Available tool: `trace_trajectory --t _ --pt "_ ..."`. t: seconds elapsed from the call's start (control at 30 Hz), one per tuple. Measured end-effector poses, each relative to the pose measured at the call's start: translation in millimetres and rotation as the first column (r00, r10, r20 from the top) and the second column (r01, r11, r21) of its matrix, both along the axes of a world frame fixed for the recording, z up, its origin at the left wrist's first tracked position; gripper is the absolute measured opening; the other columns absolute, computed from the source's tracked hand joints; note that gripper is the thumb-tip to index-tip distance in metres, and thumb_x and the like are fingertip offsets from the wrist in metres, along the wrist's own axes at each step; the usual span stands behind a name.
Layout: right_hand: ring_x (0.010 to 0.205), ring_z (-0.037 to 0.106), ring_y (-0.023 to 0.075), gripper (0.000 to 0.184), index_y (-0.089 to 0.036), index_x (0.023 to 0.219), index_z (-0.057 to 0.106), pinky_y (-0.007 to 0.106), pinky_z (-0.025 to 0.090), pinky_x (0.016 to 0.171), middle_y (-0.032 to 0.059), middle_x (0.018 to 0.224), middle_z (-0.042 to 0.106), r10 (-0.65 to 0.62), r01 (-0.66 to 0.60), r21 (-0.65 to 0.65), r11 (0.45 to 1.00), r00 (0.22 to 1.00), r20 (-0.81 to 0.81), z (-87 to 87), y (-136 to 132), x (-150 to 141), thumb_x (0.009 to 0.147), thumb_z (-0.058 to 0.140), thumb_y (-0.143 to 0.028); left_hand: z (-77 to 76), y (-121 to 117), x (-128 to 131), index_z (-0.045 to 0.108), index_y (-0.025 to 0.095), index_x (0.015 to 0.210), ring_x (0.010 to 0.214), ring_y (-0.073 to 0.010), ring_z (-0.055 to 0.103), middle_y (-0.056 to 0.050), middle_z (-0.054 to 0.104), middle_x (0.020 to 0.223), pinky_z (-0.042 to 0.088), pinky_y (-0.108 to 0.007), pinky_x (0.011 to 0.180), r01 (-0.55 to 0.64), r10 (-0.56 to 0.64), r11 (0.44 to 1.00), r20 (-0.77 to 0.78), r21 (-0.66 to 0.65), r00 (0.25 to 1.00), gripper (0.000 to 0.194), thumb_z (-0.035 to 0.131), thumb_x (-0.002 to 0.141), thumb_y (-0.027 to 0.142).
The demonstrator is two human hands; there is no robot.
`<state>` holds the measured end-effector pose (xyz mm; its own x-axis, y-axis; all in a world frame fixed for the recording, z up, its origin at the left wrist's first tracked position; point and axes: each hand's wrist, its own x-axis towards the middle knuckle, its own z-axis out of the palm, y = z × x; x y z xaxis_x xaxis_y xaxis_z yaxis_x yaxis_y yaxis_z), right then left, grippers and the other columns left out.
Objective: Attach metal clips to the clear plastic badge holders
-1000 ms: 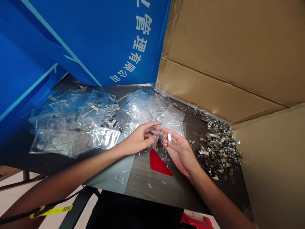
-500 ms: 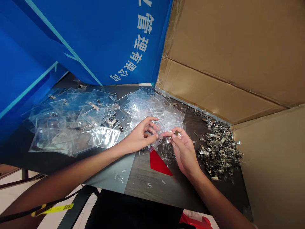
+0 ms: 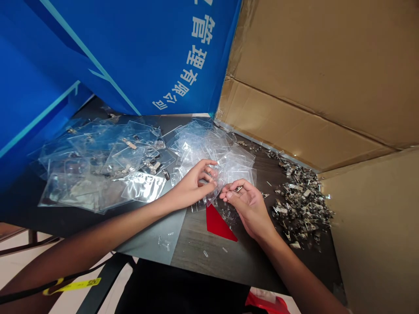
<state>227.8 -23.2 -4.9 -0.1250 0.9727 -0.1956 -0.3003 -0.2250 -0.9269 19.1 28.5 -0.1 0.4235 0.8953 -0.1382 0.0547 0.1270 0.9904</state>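
My left hand [image 3: 194,185] has its fingers curled around a clear plastic badge holder [image 3: 218,188], tilted above the near edge of a pile of loose badge holders [image 3: 199,141]. Close beside it, my right hand [image 3: 250,207] pinches a metal badge clip [image 3: 240,189], mostly covered by the fingers. The right fingertips are at the holder's right edge; whether they touch it I cannot tell. Below both hands lie a red piece [image 3: 220,224] and small clear plastic bits [image 3: 229,213].
At the right is a heap of metal clips [image 3: 303,200]. On the left lie clear badge holders with clips [image 3: 98,170]. A blue printed panel [image 3: 131,52] and cardboard walls [image 3: 310,78] border the dark table [image 3: 209,257]. A few small clear loops lie near the front edge.
The right hand has drawn slightly right from the left hand, turning the clip, then brought its fingertips back left. The clip's pale end is now largely hidden. The left hand has barely moved.
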Motion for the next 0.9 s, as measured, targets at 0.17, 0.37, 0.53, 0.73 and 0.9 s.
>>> trace_trajectory --t 0.17,0.37,0.53,0.73,0.9 --pt "0.086 0.074 0.0193 0.029 -0.026 0.088 0.073 0.039 0.063 0.089 0.0028 0.096 0.079 -0.027 0.025 0.045 0.999 0.999 0.045 -1.4 0 0 0.082 0.097 -0.041 -0.5 -1 2 0.051 0.022 0.143 0.097 -0.0172 0.065 -0.007 0.061 0.120 0.055 -0.029 0.076 0.000 0.000 1.000 -0.003 0.030 1.000 0.057 0.076 0.092 0.027" --pt "0.087 0.072 0.0194 0.023 -0.026 0.084 0.076 0.036 0.060 0.088 0.0020 0.091 0.078 -0.121 0.117 0.079 0.990 0.992 0.045 -3.0 -1 1 0.081 0.097 -0.035 1.8 -5 3 0.048 0.023 0.145 0.097 -0.0171 0.063 -0.006 0.059 0.118 0.054 -0.026 0.071 0.021 -0.021 1.000 -0.024 -0.014 0.999 0.062 0.078 0.091 0.031" --pt "0.091 0.072 0.0197 0.020 -0.026 0.088 0.078 0.034 0.059 0.088 0.0022 0.089 0.077 -0.115 0.104 0.118 0.987 0.989 0.090 -3.2 -1 0 0.082 0.096 -0.031 3.4 -5 2 0.048 0.023 0.145 0.094 -0.0162 0.063 -0.004 0.055 0.115 0.054 -0.025 0.067 0.011 -0.012 0.999 -0.029 -0.038 0.999 0.064 0.080 0.091 0.036" --pt "0.092 0.072 0.0186 0.015 -0.026 0.096 0.081 0.032 0.059 0.086 0.0033 0.098 0.079 -0.120 0.099 0.153 0.983 0.983 0.136 -3.5 -2 1 0.086 0.092 -0.027 7.2 -4 2 0.046 0.025 0.145 0.081 -0.0128 0.060 -0.003 0.050 0.115 0.055 -0.022 0.055 0.029 -0.032 0.997 -0.034 -0.071 0.999 0.065 0.081 0.092 0.041" --pt "0.093 0.076 0.0193 0.006 -0.026 0.093 0.084 0.032 0.061 0.087 0.0032 0.095 0.082 -0.068 0.041 0.149 0.988 0.980 0.186 -7.1 -4 3 0.088 0.087 -0.028 11.0 -5 2 0.045 0.026 0.145 0.073 -0.0094 0.056 -0.001 0.048 0.111 0.053 -0.021 0.053 0.045 -0.049 0.995 -0.042 -0.084 0.998 0.064 0.080 0.093 0.042"
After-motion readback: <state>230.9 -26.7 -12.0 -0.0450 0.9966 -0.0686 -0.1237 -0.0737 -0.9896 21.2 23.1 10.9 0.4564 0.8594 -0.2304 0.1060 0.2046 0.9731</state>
